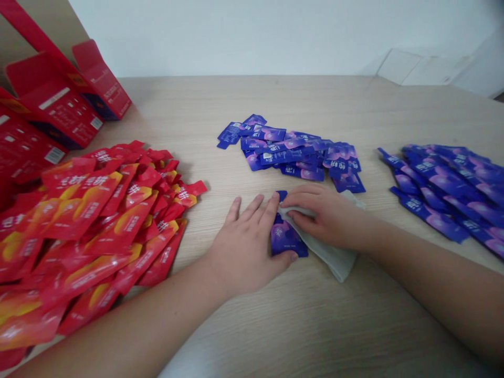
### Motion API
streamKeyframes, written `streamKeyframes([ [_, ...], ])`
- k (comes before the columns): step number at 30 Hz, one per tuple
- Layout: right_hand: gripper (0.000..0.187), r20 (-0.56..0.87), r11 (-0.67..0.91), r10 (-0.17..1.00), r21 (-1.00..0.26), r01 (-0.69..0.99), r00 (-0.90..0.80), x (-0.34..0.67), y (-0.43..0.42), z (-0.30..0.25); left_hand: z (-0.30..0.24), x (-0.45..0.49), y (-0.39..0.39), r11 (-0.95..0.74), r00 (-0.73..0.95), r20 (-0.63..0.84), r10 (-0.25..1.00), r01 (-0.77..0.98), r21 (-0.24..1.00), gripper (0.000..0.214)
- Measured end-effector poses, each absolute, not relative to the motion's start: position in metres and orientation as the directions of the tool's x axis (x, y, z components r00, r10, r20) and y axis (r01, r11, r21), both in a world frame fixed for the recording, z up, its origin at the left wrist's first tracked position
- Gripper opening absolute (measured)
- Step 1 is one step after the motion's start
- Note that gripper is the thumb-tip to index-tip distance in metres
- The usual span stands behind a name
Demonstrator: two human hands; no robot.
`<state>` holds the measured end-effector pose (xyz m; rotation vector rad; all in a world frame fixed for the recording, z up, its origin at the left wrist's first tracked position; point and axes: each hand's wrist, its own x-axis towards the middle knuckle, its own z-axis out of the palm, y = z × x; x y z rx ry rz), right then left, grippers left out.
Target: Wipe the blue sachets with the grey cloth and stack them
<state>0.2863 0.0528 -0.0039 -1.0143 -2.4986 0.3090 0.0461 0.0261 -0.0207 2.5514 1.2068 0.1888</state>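
A purple packet (288, 240) is lying on the tabletop (283, 325), between the hands. The left hand (250, 244), fingers spread, is pressing its left edge; the right hand (325, 215) is gripping a cloth (340, 260) over its right side. Its wiping seems to be going on. Purple piles are lying far (299, 152) and right (452, 184); which is finished, I cannot tell. Red packets (90, 210) are lying left.

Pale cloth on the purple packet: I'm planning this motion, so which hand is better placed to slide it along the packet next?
Probably the right hand: it holds the pale cloth against the purple packet. The left hand is spread, touching the packet's left side, without the cloth.
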Motion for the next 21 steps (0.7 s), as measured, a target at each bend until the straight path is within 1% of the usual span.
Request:
streamKeyframes([
  [2,0.020,0.316,0.706,0.705,-0.397,0.587,-0.634,0.287,0.048,0.005,-0.022,0.046,0.026,-0.590,0.629,-0.003,0.778,0.731,0.343,0.109],
  [3,0.019,0.288,0.704,0.699,-0.442,0.556,-0.655,0.287,0.045,0.010,-0.022,0.047,0.027,-0.585,0.626,-0.005,0.779,0.731,0.351,0.109],
  [5,0.020,0.163,0.691,0.644,-0.543,0.477,-0.747,0.284,0.040,0.018,-0.021,0.047,0.028,-0.577,0.625,-0.014,0.781,0.729,0.368,0.112],
  [7,0.021,0.049,0.680,0.571,-0.588,0.439,-0.819,0.280,0.036,0.021,-0.019,0.047,0.029,-0.571,0.625,-0.025,0.780,0.728,0.380,0.113],
  [9,0.021,0.020,0.691,0.567,-0.556,0.462,-0.823,0.276,0.037,0.019,-0.018,0.047,0.030,-0.567,0.626,-0.034,0.779,0.727,0.388,0.112],
  [15,0.021,0.167,0.703,0.697,-0.352,0.618,-0.697,0.282,0.058,-0.002,-0.016,0.047,0.031,-0.568,0.627,-0.048,0.778,0.734,0.372,0.114],
  [18,0.023,0.232,0.696,0.717,-0.252,0.672,-0.657,0.290,0.069,-0.010,-0.016,0.047,0.031,-0.568,0.622,-0.044,0.782,0.739,0.364,0.115],
  [21,0.019,0.312,0.703,0.705,-0.188,0.686,-0.637,0.297,0.069,-0.009,-0.015,0.047,0.030,-0.563,0.618,-0.052,0.784,0.745,0.358,0.114],
])
